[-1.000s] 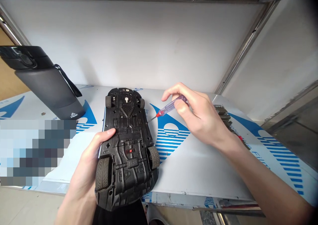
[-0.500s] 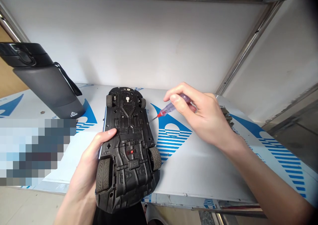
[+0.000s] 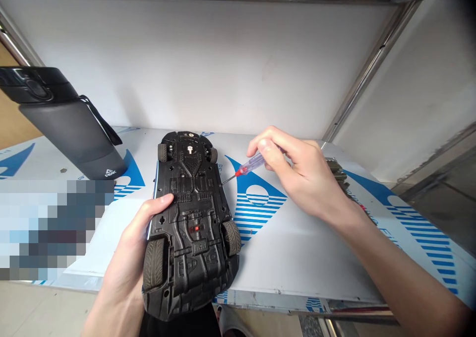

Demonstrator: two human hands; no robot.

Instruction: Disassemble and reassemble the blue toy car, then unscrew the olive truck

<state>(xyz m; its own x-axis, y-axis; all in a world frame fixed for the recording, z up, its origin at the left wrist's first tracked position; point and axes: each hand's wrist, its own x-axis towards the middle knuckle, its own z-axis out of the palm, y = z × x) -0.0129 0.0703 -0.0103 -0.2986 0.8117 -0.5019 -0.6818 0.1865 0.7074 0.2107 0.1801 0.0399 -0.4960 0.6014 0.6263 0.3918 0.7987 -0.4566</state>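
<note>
Bottom centre of the frame: floor point(image 3: 48, 309) and part of a shoe point(image 3: 232, 322) below the front edge of the table point(image 3: 282, 257).

Lower left of centre: left hand point(image 3: 139, 228) closed around the left flank of a toy car point(image 3: 193, 193), thumb pressed flat on the black underside; the other fingers are hidden beneath. Car lies left of centre, wheels up, its larger-looking wheels toward the viewer. A small red part point(image 3: 197, 229) sits mid-underside, a pale round-headed part point(image 3: 190, 150) near the far end.

Centre right: right hand point(image 3: 293, 170) holds a screwdriver point(image 3: 255, 163) in a narrow finger grip on its clear purplish handle. Red collar, thin shaft angled down-left; tip meets the car's right edge. Whether it is seated in a screw: cannot tell.

Behind the right forearm: olive-brown object point(image 3: 334, 170), partly hidden, type unclear. Left side: dark grey bottle point(image 3: 74, 133) with black lid and strap, apart from the car. Beyond, a pale panel point(image 3: 208, 64) spans the background.
</note>
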